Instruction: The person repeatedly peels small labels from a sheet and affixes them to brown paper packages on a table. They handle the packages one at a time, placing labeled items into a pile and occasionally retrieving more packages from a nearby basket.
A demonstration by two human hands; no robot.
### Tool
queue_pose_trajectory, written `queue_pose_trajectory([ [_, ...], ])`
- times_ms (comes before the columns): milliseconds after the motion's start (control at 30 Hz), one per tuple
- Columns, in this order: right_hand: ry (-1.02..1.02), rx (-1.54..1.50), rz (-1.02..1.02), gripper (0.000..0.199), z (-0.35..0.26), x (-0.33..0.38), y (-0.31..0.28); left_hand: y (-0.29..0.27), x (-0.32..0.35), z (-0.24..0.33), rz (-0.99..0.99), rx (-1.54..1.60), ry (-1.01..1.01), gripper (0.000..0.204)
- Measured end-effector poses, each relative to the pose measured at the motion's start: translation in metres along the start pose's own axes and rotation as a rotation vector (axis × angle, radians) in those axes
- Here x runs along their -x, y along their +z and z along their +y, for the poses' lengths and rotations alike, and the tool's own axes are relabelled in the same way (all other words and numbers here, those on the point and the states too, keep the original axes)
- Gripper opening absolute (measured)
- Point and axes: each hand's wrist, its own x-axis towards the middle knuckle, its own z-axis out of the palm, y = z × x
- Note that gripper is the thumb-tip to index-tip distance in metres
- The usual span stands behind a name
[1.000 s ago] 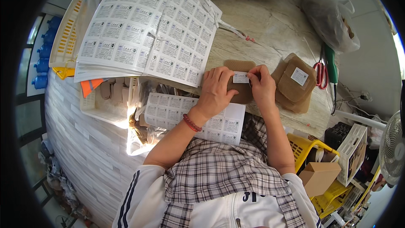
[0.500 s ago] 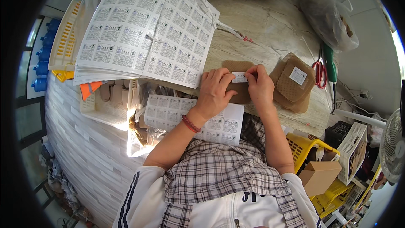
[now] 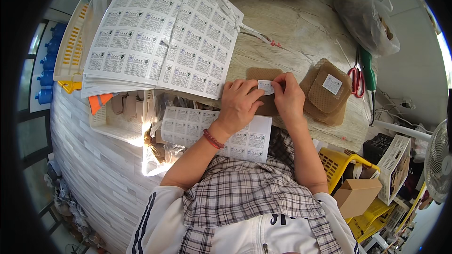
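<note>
A: What's the largest thing there?

B: The surface (image 3: 292, 33), pale and streaked, running from the middle to the far side.

A: And after that?

B: A stack (image 3: 136, 35) of printed white sheets at the far left, then a clear bag (image 3: 367, 21) at the far right. A loose sheet (image 3: 188, 121) lies on the near side, partly under the left forearm.

A: What's on the right?

B: A pile (image 3: 316, 89) of brown mesh pieces, beside the hands.

A: How are those?

B: Apart, with the left hand (image 3: 238, 104) curled and the right hand (image 3: 289, 101) with thumb and fingers drawn together. Between them, flat on the surface, is a brown pad (image 3: 263, 74).

A: Anything smaller?

B: Red-handled scissors (image 3: 358, 81) right of the pile. Smallest is a white label (image 3: 265, 87) on the pad, fingertips at both ends; whether they pinch or press, I cannot tell.
</note>
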Motion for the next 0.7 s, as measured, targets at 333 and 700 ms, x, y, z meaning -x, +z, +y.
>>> queue_pose_trajectory([
  [333,-0.102,0.074,0.011,0.012,-0.001,0.002,0.000,0.003,0.002,-0.002,0.026,-0.025,0.042,0.022],
  [700,-0.145,0.070,0.217,0.023,0.008,0.007,-0.007,0.002,0.001,-0.001,0.029,-0.054,0.072,0.019],
])
